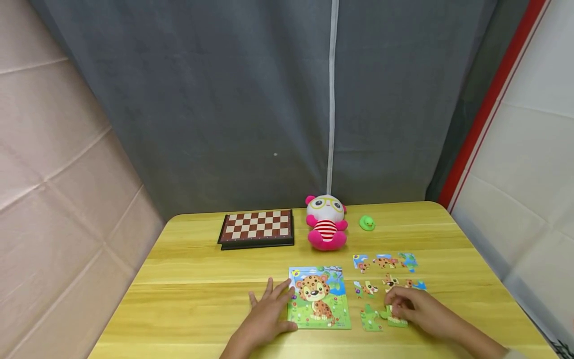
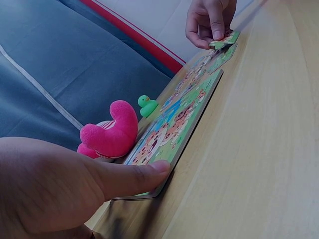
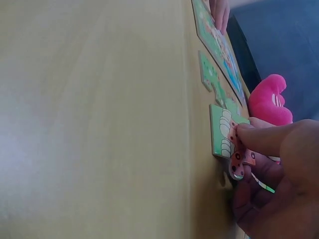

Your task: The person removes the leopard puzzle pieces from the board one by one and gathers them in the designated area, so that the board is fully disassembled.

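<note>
A square leopard jigsaw board [image 1: 319, 304] lies on the table with its picture whole. My left hand [image 1: 265, 316] rests at its left side, fingers spread; the thumb [image 2: 144, 175] lies on the board's near corner in the left wrist view. To the right, my right hand [image 1: 419, 310] pinches a green puzzle piece [image 3: 223, 130] with leopard paws and spots between thumb and fingers. Part of that piece is hidden behind the fingers. Beside it lies a green corner piece [image 1: 371, 319]. Other loose pieces, such as one with a leopard body [image 1: 385, 261], lie in rows beyond the right hand.
At the back of the table [image 1: 188, 299] stands a pink-and-white plush toy [image 1: 326, 224], with a green rubber duck [image 1: 367, 223] to its right. A checkered board [image 1: 257, 227] on a dark case lies left of the plush. A grey curtain [image 1: 224, 109] hangs behind.
</note>
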Available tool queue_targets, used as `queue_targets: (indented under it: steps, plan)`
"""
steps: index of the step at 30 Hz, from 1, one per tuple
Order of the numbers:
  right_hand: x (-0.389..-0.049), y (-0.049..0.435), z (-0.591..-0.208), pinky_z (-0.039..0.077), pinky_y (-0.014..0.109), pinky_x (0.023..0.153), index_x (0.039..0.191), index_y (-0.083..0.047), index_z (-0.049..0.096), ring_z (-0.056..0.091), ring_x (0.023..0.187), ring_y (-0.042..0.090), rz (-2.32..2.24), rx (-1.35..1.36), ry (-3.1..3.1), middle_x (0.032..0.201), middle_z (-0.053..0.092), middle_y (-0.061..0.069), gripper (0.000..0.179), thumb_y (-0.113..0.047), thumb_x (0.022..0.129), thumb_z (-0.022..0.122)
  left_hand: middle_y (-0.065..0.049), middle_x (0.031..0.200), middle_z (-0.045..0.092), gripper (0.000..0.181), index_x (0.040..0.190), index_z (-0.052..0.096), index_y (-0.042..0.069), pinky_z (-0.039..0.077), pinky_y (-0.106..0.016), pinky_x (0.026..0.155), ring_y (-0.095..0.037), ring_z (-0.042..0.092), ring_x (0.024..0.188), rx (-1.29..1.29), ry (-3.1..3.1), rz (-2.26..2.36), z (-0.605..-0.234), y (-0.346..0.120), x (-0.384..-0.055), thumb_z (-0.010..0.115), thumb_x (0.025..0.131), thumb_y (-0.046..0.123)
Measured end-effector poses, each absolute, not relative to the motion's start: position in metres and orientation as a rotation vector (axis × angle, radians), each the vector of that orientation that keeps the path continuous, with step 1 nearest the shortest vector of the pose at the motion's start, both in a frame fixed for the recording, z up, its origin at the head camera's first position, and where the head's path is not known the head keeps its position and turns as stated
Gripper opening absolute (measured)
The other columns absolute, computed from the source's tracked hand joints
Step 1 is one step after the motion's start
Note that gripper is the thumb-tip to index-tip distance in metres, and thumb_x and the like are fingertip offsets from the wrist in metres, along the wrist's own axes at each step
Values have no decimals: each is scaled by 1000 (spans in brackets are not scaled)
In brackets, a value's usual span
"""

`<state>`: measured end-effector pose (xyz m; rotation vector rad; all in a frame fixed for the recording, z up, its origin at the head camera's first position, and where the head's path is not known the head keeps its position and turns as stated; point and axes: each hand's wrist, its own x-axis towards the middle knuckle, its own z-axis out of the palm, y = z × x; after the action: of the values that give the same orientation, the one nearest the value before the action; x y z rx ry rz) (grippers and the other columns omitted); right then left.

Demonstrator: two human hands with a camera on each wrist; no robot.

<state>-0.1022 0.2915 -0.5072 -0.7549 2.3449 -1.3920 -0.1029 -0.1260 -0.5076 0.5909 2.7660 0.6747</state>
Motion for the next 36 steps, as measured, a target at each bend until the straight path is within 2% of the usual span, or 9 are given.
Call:
queue_targets:
  steps: [6, 18, 28, 36]
  plan:
    - [-100, 293, -509, 50, 25, 64, 113, -6, 68, 57, 79, 7, -1366, -724, 2393, 91, 65, -4, 15, -12, 100, 65, 1, 170, 27, 85, 154, 49, 18, -1, -92, 98, -52, 11, 154, 592, 2771, 672, -507, -125, -102, 82, 81, 46]
    - [-96, 296, -515, 47, 24, 63, 112, -12, 69, 53, 79, 7, -1309, -746, 2475, 94, 60, -6, 14, -16, 99, 68, -1, 169, 28, 84, 154, 50, 16, -1, -91, 99, -52, 12, 154, 581, 2771, 686, -505, -124, -100, 83, 81, 44]
    - [-95, 295, -515, 48, 24, 65, 111, -12, 69, 52, 81, 7, -1320, -733, 2494, 96, 62, 7, 15, -17, 97, 71, -1, 169, 29, 84, 153, 50, 16, -1, -91, 99, -52, 12, 154, 581, 2771, 691, -505, -124, -100, 83, 81, 43]
    - [-96, 294, -513, 50, 24, 64, 108, -13, 70, 54, 79, 7, -1357, -804, 2528, 95, 64, 0, 11, -14, 97, 71, -1, 169, 28, 85, 154, 50, 15, -1, -91, 99, -52, 12, 154, 587, 2773, 690, -507, -125, -100, 83, 81, 44]
